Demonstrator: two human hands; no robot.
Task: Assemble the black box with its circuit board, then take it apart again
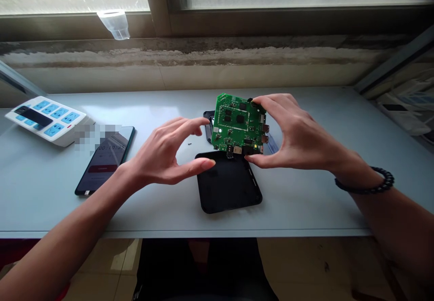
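A green circuit board (pixel 233 122) with black chips and metal ports is held up over the table by my right hand (pixel 288 129). Thumb and fingers of that hand pinch the board's right side at its upper and lower corners. Just left of the board is my left hand (pixel 172 149), its thumb and fingers apart and nothing held between them; the index fingertip is close to the board's left edge, and I cannot tell if it touches. Below the board a shallow black plastic casing (pixel 227 185) lies on the table. Another black part (pixel 207 129) is mostly hidden behind the board.
A phone (pixel 105 161) with a timer on its screen lies to the left. Beyond it stands a white power strip (pixel 50 120) with blue sockets and a dark bar on top. A tiny dark piece (pixel 189 144) rests on the grey table (pixel 152 215). Cables and white items are at far right.
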